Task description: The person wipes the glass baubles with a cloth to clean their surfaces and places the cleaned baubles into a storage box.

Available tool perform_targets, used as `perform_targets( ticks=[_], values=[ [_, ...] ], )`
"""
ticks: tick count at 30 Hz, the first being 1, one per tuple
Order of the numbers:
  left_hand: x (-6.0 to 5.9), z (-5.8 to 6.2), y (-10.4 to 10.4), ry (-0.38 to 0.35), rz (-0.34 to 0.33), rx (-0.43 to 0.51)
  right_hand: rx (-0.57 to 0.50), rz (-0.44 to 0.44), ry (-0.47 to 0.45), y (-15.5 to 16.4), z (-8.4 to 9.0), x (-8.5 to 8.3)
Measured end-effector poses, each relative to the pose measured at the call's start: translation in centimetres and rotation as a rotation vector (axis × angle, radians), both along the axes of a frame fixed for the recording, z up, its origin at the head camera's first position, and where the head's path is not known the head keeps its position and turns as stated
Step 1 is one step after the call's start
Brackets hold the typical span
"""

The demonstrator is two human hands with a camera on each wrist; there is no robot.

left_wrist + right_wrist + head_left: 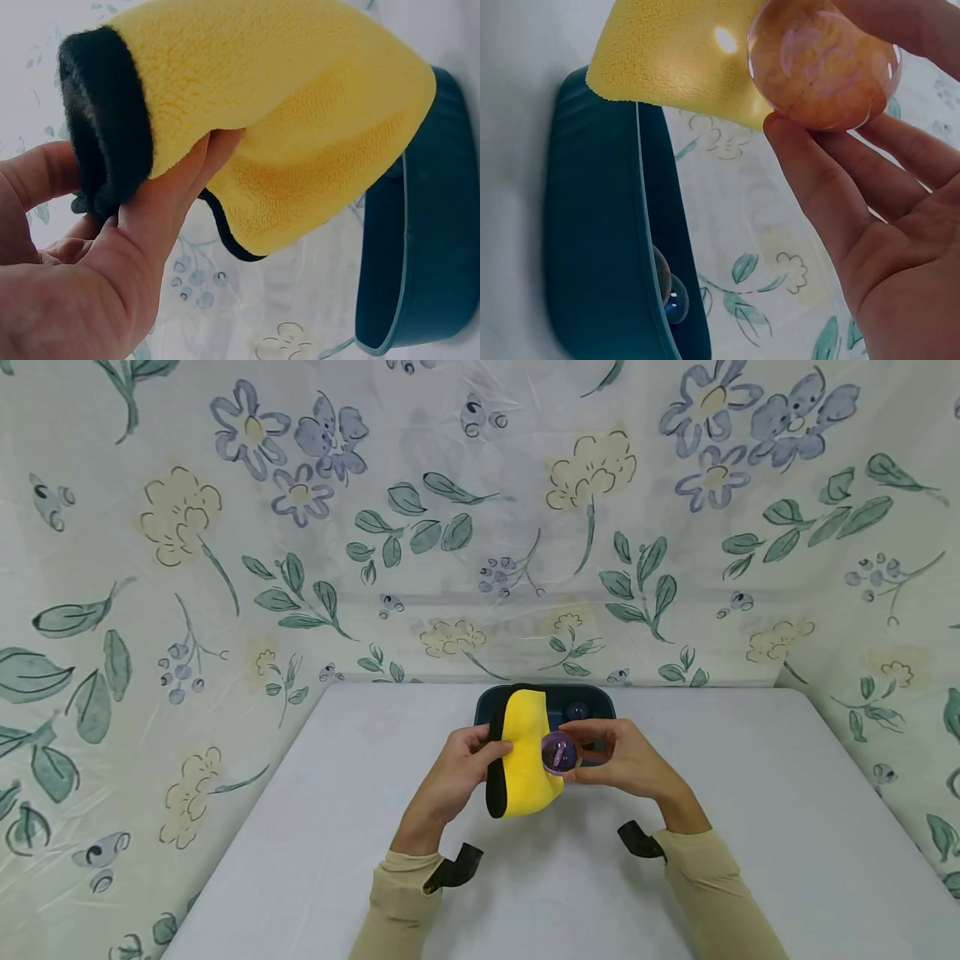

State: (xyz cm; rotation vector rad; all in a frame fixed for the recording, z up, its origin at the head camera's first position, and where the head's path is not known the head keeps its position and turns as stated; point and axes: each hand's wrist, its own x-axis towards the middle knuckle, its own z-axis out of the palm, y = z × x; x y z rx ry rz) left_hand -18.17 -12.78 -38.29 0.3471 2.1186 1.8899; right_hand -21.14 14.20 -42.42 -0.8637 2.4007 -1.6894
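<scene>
In the head view, the left hand (459, 768) holds a yellow cloth (527, 760) with a black edge, its fingers and thumb closed on the cloth's left side. The right hand (622, 760) holds a small glass cup (559, 752) with a purple tint by the fingertips, and the cup's open mouth faces the camera, touching the cloth. Both are lifted above the white table (300, 860), just in front of a dark blue tray (592, 697). A second small glass (576, 710) stands in the tray. I judge that the wiping of the cup is in progress: one cup is in hand at the cloth, and the glass in the tray looks not yet taken.

In the left wrist view, the thumb and fingers pinch the cloth (300, 112) near its black edge (105, 120), and the tray (427, 240) is beside it. The cup is not visible here.

In the right wrist view, the cup (821, 64) looks orange against the cloth (675, 52), pinched between the thumb and fingers, whose tips are partly cut off by the frame. The glass (671, 292) shows only partly behind the wall of the tray (592, 225). Whether the cup is clean or wet, I cannot tell.
</scene>
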Motion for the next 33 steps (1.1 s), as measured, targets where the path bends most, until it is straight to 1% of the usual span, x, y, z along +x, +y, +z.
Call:
perform_targets(
  ticks=[7,12,17,25,33],
  values=[
    [0.0,0.0,-0.1,0.007,0.008,-0.002,-0.017,0.045,-0.011,0.1,0.0,0.1],
    [-0.1,-0.1,-0.3,0.014,0.004,-0.006,-0.049,0.089,-0.001,-0.1,0.1,0.3],
    [-0.2,-0.2,-0.3,0.026,-0.005,-0.010,-0.076,0.112,0.006,-0.4,0.4,0.6],
    [-0.3,-0.3,-0.1,0.033,-0.019,-0.022,-0.124,0.129,0.011,-0.7,0.5,0.8],
    [-0.2,-0.3,0.1,0.030,-0.008,-0.051,-0.146,0.099,0.049,-1.0,0.5,0.9]
  ],
)
